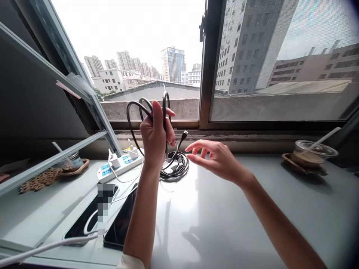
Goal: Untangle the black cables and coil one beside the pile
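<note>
A: The left hand (155,136) is raised and clamped around several loops of the black cable (146,112), with the thumb over the front of the bundle. The right hand (217,157) hovers open beside it, fingers spread, touching nothing.

B: And the remainder of the cable?

A: It hangs from the left hand down to a coil (175,168) lying on the table (224,216), just under and between the two hands. The plug end (184,134) sticks up between them, nearer the left.

B: How would you wind it neatly?

A: I'd judge it best to keep the loops one size, let the open hand feed slack from the coil without twisting, and keep the thumb pressing each new turn flat.

B: Any hazards?

A: Left of the raised hand sits a power strip (119,164) with chargers, and near that forearm lie two phones (120,224). A swinging plug could knock them. Far right of the open hand stands a lidded cup (315,153), well apart.
</note>
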`<state>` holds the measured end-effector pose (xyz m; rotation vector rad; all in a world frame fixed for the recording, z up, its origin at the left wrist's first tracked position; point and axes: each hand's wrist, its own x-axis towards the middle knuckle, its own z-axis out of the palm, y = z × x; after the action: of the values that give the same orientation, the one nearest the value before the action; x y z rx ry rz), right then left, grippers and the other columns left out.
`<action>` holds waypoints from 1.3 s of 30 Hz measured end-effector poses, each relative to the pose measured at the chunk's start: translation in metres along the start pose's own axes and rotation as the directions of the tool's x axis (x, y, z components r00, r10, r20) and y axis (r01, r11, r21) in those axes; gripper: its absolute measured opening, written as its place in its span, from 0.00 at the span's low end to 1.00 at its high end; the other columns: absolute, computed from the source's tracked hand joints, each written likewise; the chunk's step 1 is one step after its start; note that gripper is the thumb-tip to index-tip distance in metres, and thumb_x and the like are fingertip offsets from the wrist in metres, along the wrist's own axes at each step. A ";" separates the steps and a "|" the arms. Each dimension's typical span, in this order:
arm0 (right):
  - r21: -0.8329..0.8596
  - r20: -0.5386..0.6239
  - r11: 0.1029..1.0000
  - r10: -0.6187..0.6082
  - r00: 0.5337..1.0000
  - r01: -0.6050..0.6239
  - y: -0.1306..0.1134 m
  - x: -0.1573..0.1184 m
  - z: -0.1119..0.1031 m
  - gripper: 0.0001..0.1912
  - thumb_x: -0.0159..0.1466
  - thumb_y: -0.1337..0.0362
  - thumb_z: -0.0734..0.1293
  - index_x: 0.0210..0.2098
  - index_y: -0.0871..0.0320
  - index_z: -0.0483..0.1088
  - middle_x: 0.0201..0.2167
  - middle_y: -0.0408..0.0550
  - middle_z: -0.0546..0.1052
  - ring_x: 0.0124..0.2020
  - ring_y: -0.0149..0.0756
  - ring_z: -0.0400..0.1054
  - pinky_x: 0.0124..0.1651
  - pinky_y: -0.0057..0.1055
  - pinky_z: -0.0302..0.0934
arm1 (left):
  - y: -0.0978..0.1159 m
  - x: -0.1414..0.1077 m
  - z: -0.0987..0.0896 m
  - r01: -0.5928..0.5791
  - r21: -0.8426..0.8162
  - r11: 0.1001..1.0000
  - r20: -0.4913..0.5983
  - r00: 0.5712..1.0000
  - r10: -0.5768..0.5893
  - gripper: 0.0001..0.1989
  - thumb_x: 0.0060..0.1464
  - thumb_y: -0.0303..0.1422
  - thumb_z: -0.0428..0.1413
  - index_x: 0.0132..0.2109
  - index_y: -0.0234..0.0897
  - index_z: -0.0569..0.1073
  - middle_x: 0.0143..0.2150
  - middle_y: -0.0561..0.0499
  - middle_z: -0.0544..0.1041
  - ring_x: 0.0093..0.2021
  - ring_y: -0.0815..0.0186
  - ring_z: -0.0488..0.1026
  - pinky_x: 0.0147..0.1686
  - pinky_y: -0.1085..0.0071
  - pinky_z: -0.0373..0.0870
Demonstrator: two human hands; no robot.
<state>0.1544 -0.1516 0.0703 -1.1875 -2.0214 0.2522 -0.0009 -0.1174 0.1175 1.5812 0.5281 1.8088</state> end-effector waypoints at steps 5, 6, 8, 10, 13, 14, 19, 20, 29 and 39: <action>-0.239 0.104 0.969 -0.043 0.994 0.067 -0.015 -0.005 0.042 0.18 0.62 0.51 0.63 0.43 0.57 0.69 0.37 0.46 0.72 0.23 0.24 0.62 0.25 0.24 0.46 | -0.008 -0.010 0.013 0.003 0.192 0.981 0.125 0.992 -0.027 0.18 0.58 0.47 0.48 0.33 0.39 0.71 0.12 0.59 0.62 0.11 0.74 0.59 0.12 0.76 0.53; -0.273 0.129 0.960 -0.030 0.991 0.065 -0.012 -0.004 0.050 0.16 0.64 0.52 0.61 0.40 0.59 0.69 0.34 0.47 0.72 0.23 0.26 0.62 0.24 0.25 0.44 | -0.008 -0.013 0.017 -0.001 0.219 0.976 0.120 0.992 -0.025 0.18 0.58 0.47 0.48 0.33 0.39 0.72 0.12 0.58 0.62 0.11 0.74 0.60 0.12 0.76 0.53; -0.285 0.193 0.956 -0.008 0.981 0.064 -0.005 -0.003 0.062 0.16 0.66 0.54 0.58 0.34 0.59 0.69 0.28 0.46 0.70 0.23 0.28 0.62 0.24 0.26 0.43 | -0.006 -0.019 0.025 0.000 0.230 0.973 0.093 0.995 -0.022 0.18 0.59 0.46 0.46 0.33 0.39 0.72 0.11 0.59 0.60 0.11 0.74 0.59 0.13 0.76 0.53; -0.251 0.244 0.966 -0.003 0.970 0.066 0.003 -0.002 0.069 0.15 0.67 0.57 0.57 0.31 0.59 0.68 0.25 0.46 0.68 0.24 0.29 0.62 0.24 0.26 0.45 | -0.002 -0.023 0.030 0.008 0.223 0.975 0.043 0.999 -0.018 0.18 0.60 0.45 0.45 0.33 0.40 0.72 0.11 0.59 0.59 0.10 0.75 0.57 0.13 0.76 0.53; -0.165 0.260 0.983 -0.031 0.965 0.076 0.010 -0.001 0.072 0.14 0.68 0.61 0.56 0.32 0.60 0.68 0.31 0.47 0.70 0.26 0.29 0.63 0.26 0.26 0.50 | 0.005 -0.023 0.030 0.007 0.227 0.974 -0.030 1.000 -0.001 0.17 0.61 0.44 0.44 0.35 0.40 0.71 0.12 0.60 0.60 0.10 0.75 0.57 0.13 0.77 0.53; -0.118 0.253 0.989 -0.057 0.966 0.089 0.010 -0.001 0.071 0.13 0.68 0.62 0.55 0.34 0.59 0.68 0.34 0.48 0.70 0.28 0.29 0.64 0.28 0.26 0.53 | 0.007 -0.022 0.027 0.006 0.233 0.973 -0.045 0.999 0.005 0.17 0.61 0.44 0.44 0.36 0.40 0.71 0.12 0.60 0.60 0.10 0.75 0.57 0.13 0.77 0.53; 0.164 0.168 0.981 -0.128 0.977 0.100 -0.007 -0.001 0.067 0.16 0.69 0.60 0.53 0.43 0.60 0.68 0.41 0.48 0.73 0.40 0.31 0.67 0.41 0.28 0.60 | 0.003 -0.009 0.011 -0.004 0.215 0.977 -0.104 0.994 0.027 0.15 0.56 0.46 0.50 0.40 0.39 0.70 0.11 0.63 0.56 0.09 0.76 0.54 0.11 0.77 0.50; 0.218 0.163 0.973 -0.119 0.979 0.082 -0.011 -0.001 0.066 0.17 0.69 0.60 0.52 0.43 0.60 0.68 0.41 0.49 0.74 0.41 0.32 0.67 0.43 0.28 0.60 | 0.000 -0.007 0.008 0.001 0.199 0.980 -0.105 0.994 0.021 0.16 0.55 0.46 0.52 0.41 0.39 0.70 0.11 0.63 0.55 0.09 0.76 0.53 0.10 0.77 0.49; 0.403 0.158 0.914 -0.114 0.981 0.041 -0.020 -0.005 0.044 0.12 0.68 0.60 0.55 0.45 0.57 0.65 0.37 0.44 0.74 0.35 0.26 0.68 0.38 0.24 0.61 | 0.006 -0.002 -0.007 0.099 0.230 0.968 -0.035 0.995 -0.094 0.17 0.51 0.48 0.56 0.41 0.40 0.70 0.11 0.64 0.51 0.08 0.76 0.48 0.08 0.76 0.42; -0.132 0.177 0.941 -0.287 0.941 0.312 -0.008 0.000 0.047 0.12 0.68 0.64 0.55 0.35 0.60 0.67 0.33 0.48 0.74 0.36 0.34 0.67 0.38 0.29 0.57 | 0.008 -0.014 0.005 0.063 0.452 0.890 0.225 0.957 -0.182 0.18 0.51 0.45 0.56 0.23 0.35 0.67 0.17 0.57 0.60 0.17 0.75 0.56 0.16 0.76 0.50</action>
<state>0.1163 -0.1470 0.0423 -0.9564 -2.3629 0.0330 0.0030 -0.1339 0.1142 2.0021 0.9393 1.4129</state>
